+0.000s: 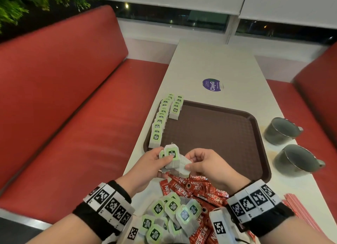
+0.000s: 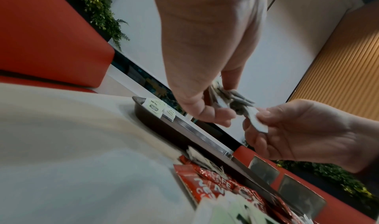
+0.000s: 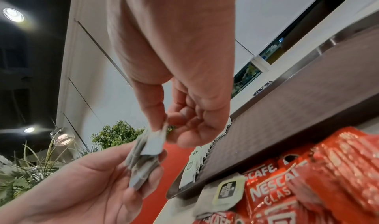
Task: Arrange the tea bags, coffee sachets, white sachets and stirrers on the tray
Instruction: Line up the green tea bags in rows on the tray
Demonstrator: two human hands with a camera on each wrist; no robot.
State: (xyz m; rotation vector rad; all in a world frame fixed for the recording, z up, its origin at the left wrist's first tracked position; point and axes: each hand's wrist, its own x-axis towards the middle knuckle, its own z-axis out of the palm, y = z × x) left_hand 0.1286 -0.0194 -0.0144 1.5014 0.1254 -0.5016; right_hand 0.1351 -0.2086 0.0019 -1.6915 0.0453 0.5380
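Note:
My left hand (image 1: pixel 160 158) grips a small bunch of green-labelled tea bags (image 1: pixel 171 158) just above the near left corner of the brown tray (image 1: pixel 209 134). Thumb and fingers of my right hand (image 1: pixel 190 161) pinch one grey bag (image 1: pixel 184 166) at the bunch's right side; the right wrist view shows that pinch (image 3: pixel 156 141). Two rows of tea bags (image 1: pixel 162 119) stand along the tray's left edge. Loose tea bags (image 1: pixel 169 216) and red coffee sachets (image 1: pixel 197 189) are heaped on the table between my wrists. Pink stirrers (image 1: pixel 295 207) lie at the near right.
Two metal cups (image 1: pixel 280 130) (image 1: pixel 297 161) lie on their sides on the table to the right of the tray. A purple sticker (image 1: pixel 212 84) is on the white tabletop beyond the tray. Red bench seats (image 1: pixel 73 97) flank the table.

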